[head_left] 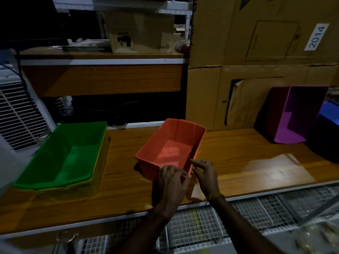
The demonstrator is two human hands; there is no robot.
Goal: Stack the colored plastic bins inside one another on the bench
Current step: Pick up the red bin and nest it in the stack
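Both hands meet at the near right corner of the orange bin. The left hand has its fingers curled over the near end wall and grips the rim there; the right hand, a yellow thread band on its wrist, pinches the rim at the corner between thumb and bent fingers. The orange bin sits open side up on the wooden surface, turned at an angle, its far end pointing toward the cardboard boxes.

To the left, well apart from the hands, a green bin lies nested inside a yellow bin, of which only the rim and the right wall show. Bare surface lies between that pair and the orange bin. At the far right a purple bin stands tipped on its side against the boxes, its opening facing the camera, with a blue bin just beside it, partly cut off by the frame edge.

A white label on the upper box reads "2014". A smaller box on the shelf behind carries print too dim to read. A white slatted grille stands at the left, and wire mesh runs below the surface's front edge.
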